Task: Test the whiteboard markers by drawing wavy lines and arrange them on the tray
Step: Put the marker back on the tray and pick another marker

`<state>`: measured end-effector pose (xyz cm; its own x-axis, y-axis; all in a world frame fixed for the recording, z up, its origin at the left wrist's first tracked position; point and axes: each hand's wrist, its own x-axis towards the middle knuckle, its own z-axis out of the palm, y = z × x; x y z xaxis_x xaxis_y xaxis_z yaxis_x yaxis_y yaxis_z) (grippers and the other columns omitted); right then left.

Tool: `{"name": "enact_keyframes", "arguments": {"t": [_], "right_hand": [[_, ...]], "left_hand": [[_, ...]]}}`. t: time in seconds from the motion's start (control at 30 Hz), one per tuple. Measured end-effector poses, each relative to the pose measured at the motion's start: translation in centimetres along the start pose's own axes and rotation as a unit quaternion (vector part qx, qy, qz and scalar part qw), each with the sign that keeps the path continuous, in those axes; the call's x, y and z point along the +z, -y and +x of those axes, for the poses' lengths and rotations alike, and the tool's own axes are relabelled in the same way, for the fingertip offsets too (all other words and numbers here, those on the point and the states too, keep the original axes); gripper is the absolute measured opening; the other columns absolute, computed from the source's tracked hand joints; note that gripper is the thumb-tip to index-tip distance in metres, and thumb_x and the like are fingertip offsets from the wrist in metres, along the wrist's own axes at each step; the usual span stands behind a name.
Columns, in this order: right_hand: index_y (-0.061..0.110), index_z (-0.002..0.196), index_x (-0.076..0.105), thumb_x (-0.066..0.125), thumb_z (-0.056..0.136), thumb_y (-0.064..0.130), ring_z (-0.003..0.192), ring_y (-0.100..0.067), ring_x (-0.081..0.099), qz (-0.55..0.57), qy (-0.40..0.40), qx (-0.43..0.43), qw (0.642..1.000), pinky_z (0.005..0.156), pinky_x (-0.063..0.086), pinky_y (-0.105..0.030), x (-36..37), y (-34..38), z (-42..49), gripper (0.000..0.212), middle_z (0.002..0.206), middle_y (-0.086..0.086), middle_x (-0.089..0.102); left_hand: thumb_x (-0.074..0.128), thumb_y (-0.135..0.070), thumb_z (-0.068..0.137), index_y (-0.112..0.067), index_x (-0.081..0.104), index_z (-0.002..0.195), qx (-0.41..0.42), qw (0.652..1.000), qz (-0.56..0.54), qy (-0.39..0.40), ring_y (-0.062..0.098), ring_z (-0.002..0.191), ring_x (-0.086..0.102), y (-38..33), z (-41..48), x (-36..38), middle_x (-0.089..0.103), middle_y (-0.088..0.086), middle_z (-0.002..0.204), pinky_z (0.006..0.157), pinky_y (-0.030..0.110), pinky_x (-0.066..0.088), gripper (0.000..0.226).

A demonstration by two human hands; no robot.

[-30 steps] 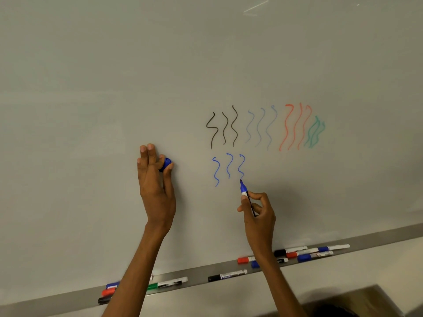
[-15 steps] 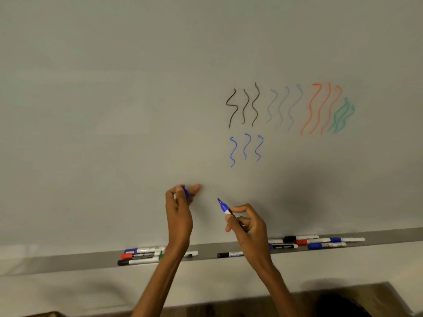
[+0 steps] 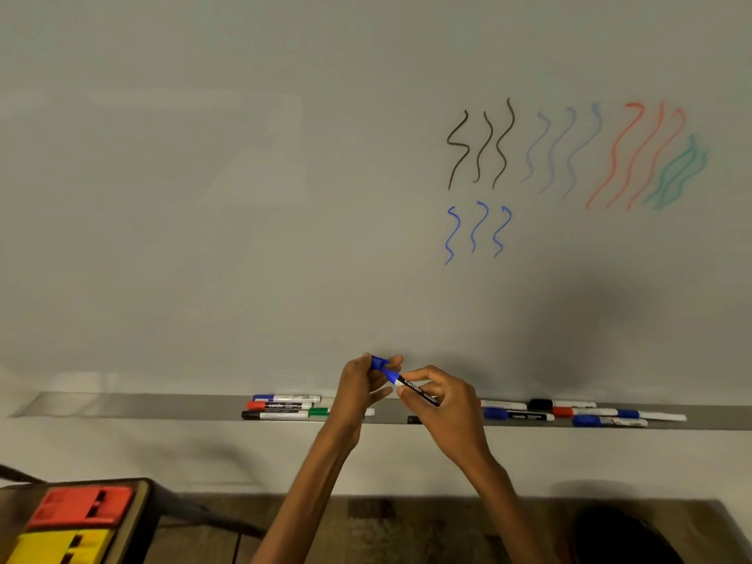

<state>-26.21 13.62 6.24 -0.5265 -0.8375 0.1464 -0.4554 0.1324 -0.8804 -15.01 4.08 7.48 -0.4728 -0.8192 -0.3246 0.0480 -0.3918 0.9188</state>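
Note:
My right hand (image 3: 441,405) grips a blue whiteboard marker (image 3: 415,387), its tip pointing up and left. My left hand (image 3: 360,390) pinches the blue cap (image 3: 379,363) right at that tip, just above the grey tray (image 3: 122,405). On the whiteboard (image 3: 244,197) three fresh blue wavy lines (image 3: 477,232) sit below black wavy lines (image 3: 480,144), pale blue, red and green ones. A group of markers (image 3: 285,407) lies on the tray left of my hands; several more markers (image 3: 586,413) lie to the right.
A dark stand at bottom left carries a red block (image 3: 81,506) and a yellow block (image 3: 57,545). Wooden floor (image 3: 407,531) shows below the wall, with a dark shape at bottom right.
Both hands dropped from the board toward the tray and came together. The marker left the blue lines, and its tip now meets the cap in my left hand. The view tilted down.

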Motion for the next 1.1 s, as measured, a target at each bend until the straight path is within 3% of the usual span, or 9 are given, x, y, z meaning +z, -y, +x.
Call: {"name": "enact_keyframes", "arguments": {"t": [0.1, 0.23, 0.37, 0.5, 0.67, 0.8, 0.97, 1.1], "right_hand": [[0.030, 0.103, 0.070, 0.072, 0.081, 0.040, 0.084, -0.007, 0.068, -0.031, 0.016, -0.001, 0.999, 0.073, 0.058, -0.021, -0.1, -0.3, -0.2, 0.024, 0.095, 0.013, 0.072], [0.030, 0.105, 0.069, 0.072, 0.083, 0.038, 0.079, -0.009, 0.068, -0.084, 0.037, -0.004, 0.996, 0.070, 0.058, -0.022, -0.2, -0.4, -0.4, 0.024, 0.094, 0.010, 0.073], [0.025, 0.107, 0.069, 0.073, 0.083, 0.036, 0.083, -0.012, 0.068, -0.092, 0.026, 0.004, 0.995, 0.074, 0.060, -0.030, -0.2, -0.6, -0.1, 0.027, 0.098, 0.007, 0.072], [0.024, 0.105, 0.068, 0.073, 0.082, 0.037, 0.086, -0.013, 0.067, -0.085, 0.040, 0.038, 0.995, 0.076, 0.059, -0.034, 0.3, -1.5, -0.1, 0.027, 0.098, 0.005, 0.071], [0.021, 0.097, 0.069, 0.072, 0.084, 0.031, 0.069, -0.008, 0.066, -0.037, 0.059, 0.068, 0.995, 0.063, 0.050, -0.014, 0.9, -1.7, -0.4, 0.017, 0.076, 0.012, 0.067], [0.019, 0.100, 0.069, 0.072, 0.084, 0.030, 0.063, -0.005, 0.068, 0.030, 0.062, 0.096, 0.993, 0.063, 0.053, -0.019, 1.8, -1.7, -0.8, 0.020, 0.083, 0.004, 0.071], [0.018, 0.100, 0.070, 0.072, 0.085, 0.027, 0.067, -0.013, 0.066, 0.071, 0.074, 0.148, 0.984, 0.067, 0.049, -0.024, 2.4, -1.7, -0.4, 0.018, 0.067, 0.003, 0.068], [0.017, 0.099, 0.072, 0.070, 0.086, 0.027, 0.066, -0.013, 0.064, 0.089, 0.083, 0.179, 0.976, 0.064, 0.047, -0.021, 2.5, -1.6, -0.1, 0.016, 0.066, 0.000, 0.068]], "left_hand": [[0.026, -0.029, 0.107, -0.011, 0.048, 0.106, 0.035, 0.998, 0.059, -0.002, 0.022, 0.111, 0.065, 1.0, -0.4, -0.2, 0.070, 0.007, 0.116, 0.101, 0.040, 0.047, 0.029], [0.036, -0.032, 0.105, -0.013, 0.049, 0.104, 0.050, 0.991, 0.123, -0.024, 0.017, 0.104, 0.065, 2.6, -0.6, -0.5, 0.070, 0.001, 0.109, 0.095, 0.036, 0.048, 0.022], [0.049, -0.027, 0.101, -0.010, 0.063, 0.103, 0.030, 0.997, 0.053, -0.052, 0.020, 0.085, 0.068, 3.2, -0.7, -0.5, 0.071, 0.011, 0.091, 0.080, 0.030, 0.059, 0.022], [0.061, -0.014, 0.094, -0.006, 0.073, 0.099, -0.014, 0.996, -0.052, -0.074, 0.017, 0.064, 0.066, 3.3, -0.9, -0.6, 0.071, 0.012, 0.073, 0.065, 0.025, 0.060, 0.015], [0.058, -0.006, 0.095, 0.000, 0.071, 0.095, -0.048, 0.986, -0.130, -0.092, 0.017, 0.058, 0.071, 4.1, -1.4, -0.5, 0.073, 0.013, 0.068, 0.060, 0.026, 0.061, 0.014], [0.058, -0.006, 0.095, -0.001, 0.070, 0.094, -0.019, 0.983, -0.147, -0.109, 0.018, 0.060, 0.072, 4.5, -1.7, -0.7, 0.074, 0.011, 0.069, 0.063, 0.027, 0.062, 0.014], [0.058, -0.008, 0.095, -0.006, 0.072, 0.089, 0.002, 0.984, -0.130, -0.121, 0.018, 0.064, 0.072, 5.0, -1.6, -0.9, 0.074, 0.009, 0.070, 0.069, 0.030, 0.061, 0.015], [0.058, -0.007, 0.095, -0.009, 0.071, 0.081, -0.001, 0.984, -0.125, -0.127, 0.020, 0.067, 0.072, 5.3, -1.3, -0.9, 0.074, 0.008, 0.068, 0.073, 0.034, 0.061, 0.020]]}}
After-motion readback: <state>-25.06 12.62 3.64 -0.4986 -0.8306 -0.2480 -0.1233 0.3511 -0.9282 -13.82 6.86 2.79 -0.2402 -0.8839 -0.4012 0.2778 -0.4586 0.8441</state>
